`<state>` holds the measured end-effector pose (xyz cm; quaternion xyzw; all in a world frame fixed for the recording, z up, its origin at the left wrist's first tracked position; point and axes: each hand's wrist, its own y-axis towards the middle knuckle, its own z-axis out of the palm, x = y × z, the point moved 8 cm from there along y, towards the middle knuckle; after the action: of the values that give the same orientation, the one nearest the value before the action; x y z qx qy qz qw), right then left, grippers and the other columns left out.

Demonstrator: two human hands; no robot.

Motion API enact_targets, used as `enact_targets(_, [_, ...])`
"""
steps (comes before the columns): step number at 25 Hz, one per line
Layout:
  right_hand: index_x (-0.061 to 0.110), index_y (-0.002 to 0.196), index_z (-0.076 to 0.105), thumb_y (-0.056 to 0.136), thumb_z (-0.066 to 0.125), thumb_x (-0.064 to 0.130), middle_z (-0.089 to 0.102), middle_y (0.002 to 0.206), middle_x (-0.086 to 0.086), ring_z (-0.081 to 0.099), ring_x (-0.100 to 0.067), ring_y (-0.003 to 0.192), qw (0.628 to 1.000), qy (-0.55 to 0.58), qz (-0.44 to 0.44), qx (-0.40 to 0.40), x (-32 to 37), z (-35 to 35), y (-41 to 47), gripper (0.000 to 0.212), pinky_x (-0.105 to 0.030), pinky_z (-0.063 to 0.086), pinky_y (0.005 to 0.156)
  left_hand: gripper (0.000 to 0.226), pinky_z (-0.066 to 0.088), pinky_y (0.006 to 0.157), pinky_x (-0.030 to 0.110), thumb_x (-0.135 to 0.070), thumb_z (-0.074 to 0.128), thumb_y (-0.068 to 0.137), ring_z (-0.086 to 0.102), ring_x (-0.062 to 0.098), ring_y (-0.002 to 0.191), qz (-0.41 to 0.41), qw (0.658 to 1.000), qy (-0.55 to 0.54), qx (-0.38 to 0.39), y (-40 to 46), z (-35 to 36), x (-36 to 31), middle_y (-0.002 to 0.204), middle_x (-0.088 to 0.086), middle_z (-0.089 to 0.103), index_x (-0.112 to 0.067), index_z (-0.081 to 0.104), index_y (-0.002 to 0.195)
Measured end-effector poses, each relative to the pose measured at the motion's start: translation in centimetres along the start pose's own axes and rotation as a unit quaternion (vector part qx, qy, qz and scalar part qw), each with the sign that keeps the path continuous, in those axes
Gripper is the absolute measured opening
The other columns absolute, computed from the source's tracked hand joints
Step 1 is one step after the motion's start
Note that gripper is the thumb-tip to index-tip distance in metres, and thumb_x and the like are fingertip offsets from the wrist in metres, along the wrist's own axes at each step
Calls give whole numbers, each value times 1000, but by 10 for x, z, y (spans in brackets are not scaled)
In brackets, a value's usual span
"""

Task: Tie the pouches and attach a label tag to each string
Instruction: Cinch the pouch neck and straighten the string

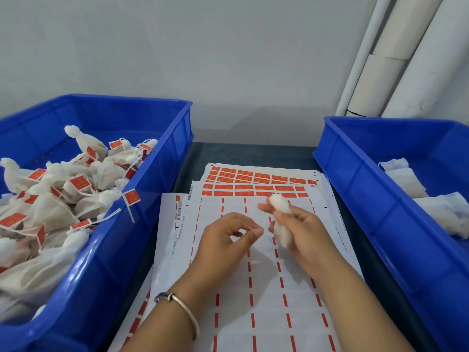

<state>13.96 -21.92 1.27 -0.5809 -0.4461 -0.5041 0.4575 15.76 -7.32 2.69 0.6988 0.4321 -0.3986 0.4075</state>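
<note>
My right hand grips a small white pouch above the label sheets, its gathered top poking out past my fingers. My left hand is just to the left of it, thumb and forefinger pinched together on the pouch's thin white string, which is hard to see. Sheets of orange label tags lie on the table beyond my hands. The nearer sheets show only orange dashes where tags were peeled.
A blue bin on the left holds several tied pouches with orange tags. A second blue bin on the right holds several untied white pouches. White tubes lean in the far right corner against the wall.
</note>
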Motion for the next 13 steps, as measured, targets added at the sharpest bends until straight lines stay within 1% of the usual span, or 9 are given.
enact_targets(1, [52, 83, 70, 94, 53, 34, 68, 97, 22, 61, -5, 90, 997, -80, -19, 2, 3, 4, -1, 27, -13, 43, 69, 14, 40, 72, 1, -33, 66, 81, 54, -10, 92, 10, 1000, -1, -13, 1, -4, -1, 91, -31, 59, -43, 65, 71])
enact_targets(2, [52, 80, 69, 94, 52, 38, 67, 89, 25, 60, -2, 86, 991, -127, -30, 14, 6, 9, -3, 26, -10, 40, 66, 12, 37, 74, -2, -35, 66, 79, 50, -13, 97, 16, 1000, 1, -25, 2, -7, -1, 96, -34, 56, -44, 65, 72])
enact_targets(4, [47, 78, 65, 89, 48, 50, 65, 76, 26, 61, -2, 80, 982, -174, -41, 61, 5, 22, -7, 21, -10, 41, 65, 9, 30, 76, -8, -38, 64, 77, 41, -21, 104, 27, 999, 17, -35, 2, -10, -2, 104, -39, 49, -45, 65, 71])
enact_targets(5, [47, 79, 64, 86, 46, 54, 64, 75, 26, 61, -2, 80, 978, -185, -46, 84, 3, 28, -9, 20, -10, 42, 66, 11, 28, 76, -9, -37, 65, 77, 39, -22, 105, 33, 999, 21, -35, 2, -10, -3, 106, -39, 48, -45, 65, 70])
enact_targets(6, [48, 83, 63, 86, 46, 54, 65, 80, 26, 61, 0, 84, 975, -187, -49, 105, 1, 34, -10, 18, -10, 42, 69, 15, 29, 75, -9, -33, 67, 79, 40, -21, 106, 36, 999, 16, -34, 2, -9, -3, 105, -39, 49, -45, 66, 69])
enact_targets(7, [51, 88, 62, 89, 48, 50, 65, 88, 27, 61, 2, 88, 973, -184, -52, 126, 0, 39, -11, 14, -9, 43, 71, 19, 32, 75, -7, -29, 67, 80, 44, -19, 104, 37, 999, 1, -33, 3, -9, -2, 103, -36, 52, -44, 67, 69])
enact_targets(9, [53, 92, 60, 93, 54, 36, 65, 93, 28, 61, 6, 92, 969, -180, -58, 157, -3, 45, -12, 19, -10, 46, 75, 18, 41, 72, 1, -26, 67, 81, 55, -9, 95, 26, 998, -37, -35, 4, -10, 1, 94, -28, 60, -42, 69, 73])
enact_targets(11, [48, 89, 62, 93, 56, 29, 66, 90, 23, 62, 3, 88, 966, -191, -57, 163, -6, 46, -11, 21, -12, 49, 73, 16, 45, 68, 6, -24, 66, 81, 61, -3, 84, 3, 996, -76, -41, 5, -11, 6, 85, -21, 66, -38, 69, 74])
enact_targets(13, [43, 85, 62, 93, 56, 28, 66, 85, 19, 62, -1, 84, 964, -205, -63, 158, -6, 45, -11, 18, -11, 49, 69, 19, 45, 64, 5, -21, 64, 83, 62, -3, 80, -26, 993, -101, -51, 6, -10, 11, 80, -21, 68, -37, 69, 73])
